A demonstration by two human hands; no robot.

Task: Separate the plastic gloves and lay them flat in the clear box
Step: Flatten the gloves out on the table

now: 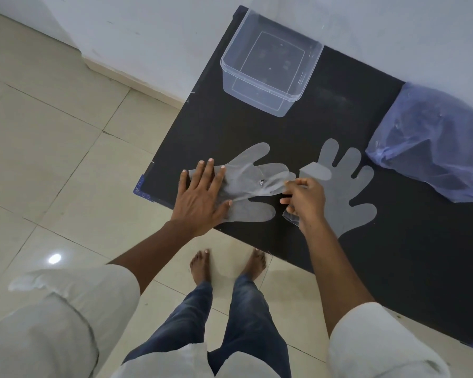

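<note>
Grip, left: left hand (202, 197) lies flat, fingers spread and unclenched, palm pressing the cuff end of the near glove (246, 186) onto the bench (380, 268); it grasps nothing, it pins; probably an anchor so the film cannot slide
Grip, right: right hand (306, 200) pinches thin film at the fingertips of the near glove, thumb against forefinger; a clenched pinch on the glove's plastic; likely peeling one layer from another
Near glove: wrinkled and bunched in its middle, fingers pointing right and away; looks like more than one sheet stuck together, though I cannot tell the count
Second glove (347, 192): lies flat on the bench just right of the right hand, fingers fanned; partly hidden under that wrist
Clear box (271, 66): open, no lid on it, at the far edge by the wall; appears empty; well apart from both gloves
Bag (432, 143): bluish plastic, crumpled, at the far right of the bench; contents unclear
Stage, my judgement: separating under way; nothing laid in the box yet
Risk: thin film may cling or tear if pulled hard
</note>
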